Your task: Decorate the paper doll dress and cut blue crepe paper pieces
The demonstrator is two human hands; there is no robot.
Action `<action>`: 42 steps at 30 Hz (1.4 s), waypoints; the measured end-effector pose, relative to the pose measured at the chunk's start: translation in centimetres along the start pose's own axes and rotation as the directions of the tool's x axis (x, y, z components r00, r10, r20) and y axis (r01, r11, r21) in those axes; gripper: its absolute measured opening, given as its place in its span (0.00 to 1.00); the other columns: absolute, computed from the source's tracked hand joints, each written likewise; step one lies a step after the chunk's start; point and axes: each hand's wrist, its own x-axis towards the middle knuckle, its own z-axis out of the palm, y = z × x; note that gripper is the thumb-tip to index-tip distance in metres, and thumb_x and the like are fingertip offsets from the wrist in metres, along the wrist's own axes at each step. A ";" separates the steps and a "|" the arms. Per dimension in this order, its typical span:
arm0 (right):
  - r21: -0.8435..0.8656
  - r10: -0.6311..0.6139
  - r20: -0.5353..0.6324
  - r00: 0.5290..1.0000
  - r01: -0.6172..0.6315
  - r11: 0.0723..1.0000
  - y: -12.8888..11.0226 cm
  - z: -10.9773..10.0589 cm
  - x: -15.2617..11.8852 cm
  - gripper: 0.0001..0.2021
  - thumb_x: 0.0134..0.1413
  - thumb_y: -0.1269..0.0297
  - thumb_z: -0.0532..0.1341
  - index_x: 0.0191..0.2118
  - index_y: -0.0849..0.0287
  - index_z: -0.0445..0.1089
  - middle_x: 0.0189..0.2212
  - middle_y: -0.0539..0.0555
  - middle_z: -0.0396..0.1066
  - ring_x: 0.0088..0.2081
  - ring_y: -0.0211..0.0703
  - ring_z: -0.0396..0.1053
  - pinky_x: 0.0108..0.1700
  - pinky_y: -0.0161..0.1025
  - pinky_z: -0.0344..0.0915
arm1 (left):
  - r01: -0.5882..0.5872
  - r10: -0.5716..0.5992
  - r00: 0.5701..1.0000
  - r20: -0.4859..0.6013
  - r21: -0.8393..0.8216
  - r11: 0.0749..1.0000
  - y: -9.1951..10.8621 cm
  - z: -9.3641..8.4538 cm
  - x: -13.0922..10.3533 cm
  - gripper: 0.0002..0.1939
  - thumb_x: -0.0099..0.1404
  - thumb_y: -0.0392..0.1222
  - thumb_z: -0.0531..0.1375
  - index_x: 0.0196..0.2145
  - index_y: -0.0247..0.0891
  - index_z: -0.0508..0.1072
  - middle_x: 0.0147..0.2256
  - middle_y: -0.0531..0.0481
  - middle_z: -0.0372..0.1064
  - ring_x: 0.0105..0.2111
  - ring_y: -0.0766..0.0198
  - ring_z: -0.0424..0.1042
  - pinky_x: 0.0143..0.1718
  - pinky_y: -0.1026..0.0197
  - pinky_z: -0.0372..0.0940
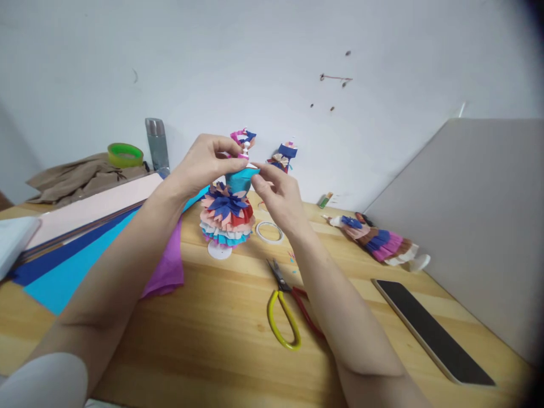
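Note:
A miniature dress form (220, 250) stands on its white round base, dressed in layers of ruffled crepe paper (227, 218) in pink, white, blue and purple. Turquoise crepe paper (238, 180) wraps its bodice. My left hand (203, 161) pinches the bodice's upper edge beside the white neck knob, thumb and fingers close together. On the other side, my right hand (280, 192) is closed at the end of the turquoise paper, with its fingertips partly hidden. Below my right hand lie scissors (283, 306) with one yellow and one red handle, blades slightly apart.
Folded coloured paper (93, 249), brown cloth (80, 178), green tape (124, 154) and a bottle (157, 144) are at left. White tape (269, 232) lies behind the scissors. Another dressed form (378, 243) lies at right, near a phone (429, 328) and a grey panel (476, 226).

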 end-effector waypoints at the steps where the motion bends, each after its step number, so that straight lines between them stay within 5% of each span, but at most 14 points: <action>1: 0.024 0.009 0.010 1.000 -0.009 1.000 0.1 0.1 0.0 0.22 0.55 0.46 0.58 0.48 0.58 0.70 0.43 0.56 0.75 0.44 0.43 0.72 0.43 0.40 0.68 | -0.007 0.007 1.000 0.002 0.005 1.000 -0.1 0.1 0.0 0.05 0.50 0.38 0.64 0.25 0.33 0.74 0.25 0.53 0.69 0.31 0.65 0.70 0.32 0.64 0.66; 6: 0.106 0.067 -0.059 0.996 -0.060 0.992 1.2 0.3 0.3 0.31 0.47 0.39 0.61 0.49 0.58 0.69 0.42 0.58 0.74 0.43 0.46 0.72 0.41 0.41 0.70 | -0.046 0.047 0.999 0.022 -0.023 0.999 -0.9 0.5 0.2 0.10 0.51 0.35 0.64 0.34 0.33 0.76 0.30 0.50 0.72 0.34 0.63 0.72 0.37 0.62 0.67; 13: 0.067 0.033 -0.093 0.995 -0.027 0.997 1.1 0.6 0.2 0.25 0.49 0.38 0.59 0.43 0.54 0.71 0.39 0.56 0.74 0.41 0.48 0.73 0.38 0.43 0.71 | -0.111 0.108 0.993 0.044 0.070 0.991 -0.3 0.7 -0.4 0.17 0.54 0.36 0.66 0.43 0.36 0.75 0.42 0.49 0.73 0.44 0.59 0.72 0.42 0.62 0.67; 16: 0.078 0.034 -0.143 0.989 -0.023 0.997 0.9 0.4 0.2 0.23 0.47 0.41 0.62 0.41 0.55 0.72 0.37 0.56 0.74 0.39 0.47 0.73 0.37 0.43 0.71 | -0.096 0.101 0.994 -0.032 0.118 0.988 0.7 -0.4 -0.3 0.08 0.62 0.39 0.61 0.39 0.36 0.75 0.38 0.50 0.74 0.39 0.62 0.73 0.40 0.63 0.67; 21: 0.082 0.054 -0.288 0.956 -0.032 0.996 2.8 -0.5 0.8 0.18 0.46 0.49 0.67 0.39 0.56 0.74 0.31 0.53 0.73 0.33 0.45 0.71 0.36 0.43 0.69 | -0.014 0.037 0.995 -0.090 0.243 0.970 1.5 -3.8 1.1 0.09 0.64 0.39 0.56 0.32 0.33 0.74 0.30 0.50 0.71 0.28 0.64 0.73 0.31 0.61 0.66; 24: 0.111 0.073 -0.369 0.926 -0.034 0.993 4.3 -1.4 1.3 0.17 0.44 0.51 0.67 0.38 0.56 0.74 0.30 0.51 0.72 0.32 0.43 0.71 0.36 0.44 0.70 | 0.050 -0.059 0.998 0.011 0.406 0.912 -0.5 -5.7 1.7 0.06 0.58 0.35 0.57 0.27 0.33 0.74 0.24 0.50 0.69 0.25 0.64 0.72 0.27 0.62 0.63; 26: 0.134 0.089 -0.386 0.918 -0.039 0.990 4.9 -1.9 1.5 0.17 0.43 0.52 0.67 0.38 0.56 0.73 0.30 0.51 0.73 0.31 0.42 0.71 0.36 0.44 0.70 | 0.162 -0.258 0.962 0.090 0.574 0.803 -3.0 -6.8 1.4 0.04 0.54 0.36 0.59 0.25 0.35 0.74 0.20 0.50 0.69 0.24 0.62 0.71 0.28 0.62 0.63; 28: 0.149 0.103 -0.394 0.913 -0.047 0.988 5.2 -2.4 1.7 0.17 0.43 0.52 0.67 0.38 0.56 0.72 0.30 0.51 0.73 0.29 0.41 0.70 0.35 0.43 0.70 | 0.236 -0.463 0.881 0.091 0.765 0.599 -6.1 -7.8 0.6 0.05 0.53 0.40 0.60 0.26 0.37 0.75 0.21 0.49 0.70 0.27 0.59 0.73 0.30 0.61 0.63; 29: 0.157 0.111 -0.397 0.911 -0.052 0.986 5.3 -2.4 1.7 0.17 0.43 0.53 0.67 0.38 0.56 0.72 0.30 0.51 0.72 0.29 0.41 0.70 0.34 0.43 0.70 | 0.273 -0.521 0.854 0.002 0.850 0.451 -7.7 -8.2 0.1 0.06 0.52 0.42 0.61 0.26 0.38 0.75 0.23 0.48 0.71 0.31 0.56 0.73 0.32 0.61 0.64; 35: 0.244 0.145 -0.397 0.906 -0.048 0.969 4.8 -1.4 1.5 0.15 0.41 0.55 0.67 0.36 0.56 0.71 0.27 0.49 0.70 0.29 0.41 0.69 0.34 0.42 0.69 | 0.385 -0.600 0.780 -0.175 0.891 0.241 -14.3 -10.1 -3.1 0.20 0.50 0.46 0.63 0.39 0.31 0.76 0.40 0.30 0.75 0.42 0.42 0.73 0.35 0.56 0.64; 42: 0.273 0.181 -0.420 0.889 -0.066 0.960 5.8 0.0 2.2 0.17 0.41 0.56 0.66 0.37 0.59 0.70 0.24 0.48 0.67 0.22 0.36 0.62 0.29 0.38 0.64 | 0.360 -0.571 0.797 -0.196 0.913 0.190 -15.0 -9.3 -2.7 0.22 0.56 0.43 0.59 0.46 0.28 0.74 0.46 0.26 0.72 0.47 0.39 0.71 0.40 0.51 0.65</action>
